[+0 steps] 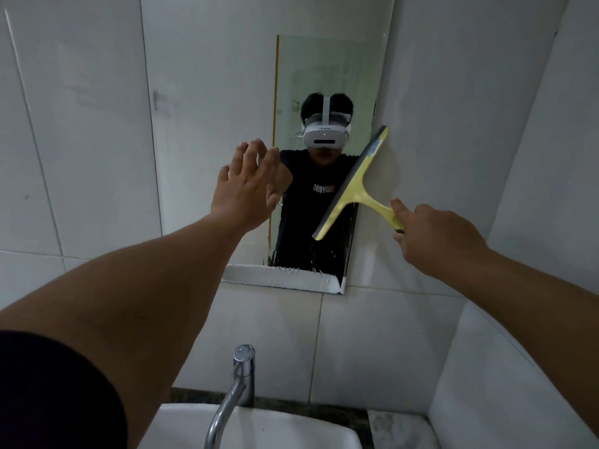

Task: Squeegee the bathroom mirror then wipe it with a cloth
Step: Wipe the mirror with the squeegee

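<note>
A frameless mirror (327, 76) hangs on the white tiled wall above the basin, with water drops along its lower part. My right hand (434, 234) grips the handle of a yellow squeegee (353, 186). Its dark blade lies slanted across the mirror's right edge, top end up to the right. My left hand (246, 186) is raised flat with straight, spread fingers at the mirror's left edge, the fingertips touching or nearly touching the glass. No cloth is in view.
A chrome tap (238, 380) stands below, over a white basin (181, 426). A dark stone ledge (337, 413) runs behind the basin. White tiled walls close in on the left and right. The mirror reflects a person wearing a white headset.
</note>
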